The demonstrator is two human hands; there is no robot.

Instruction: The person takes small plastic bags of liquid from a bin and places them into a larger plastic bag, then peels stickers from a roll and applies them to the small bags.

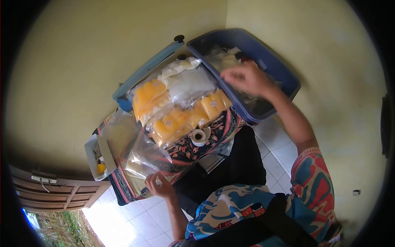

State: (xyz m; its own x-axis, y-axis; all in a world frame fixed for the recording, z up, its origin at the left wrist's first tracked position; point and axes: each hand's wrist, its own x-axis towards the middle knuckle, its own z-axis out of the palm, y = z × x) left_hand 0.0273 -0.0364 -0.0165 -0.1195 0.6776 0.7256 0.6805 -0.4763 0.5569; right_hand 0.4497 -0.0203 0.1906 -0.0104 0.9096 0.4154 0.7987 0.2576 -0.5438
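My left hand point(159, 185) is at the near edge of the cloth-covered table, fingers curled, with a small white spot showing on them. What it grips cannot be made out. A clear plastic bag point(146, 156) lies right beside its fingertips. Over the dark blue plastic bin point(284, 74) is my right hand point(247, 78), blurred, its fingers bent. Loose pale pieces point(224, 57) fill part of that bin. Bags of yellow-orange packets point(173, 121) with small printed labels are spread on the table, next to a bag of whitish, translucent packets point(189, 84). A roll of white labels point(198, 136) stands in front of them.
A narrow white box point(95, 164) holding a yellow item sits at the table's left end. Behind the bags, a blue bin lid point(152, 61) leans near the wall. The patterned cloth point(187, 152) hangs over the front. A wooden door point(61, 189) is at lower left.
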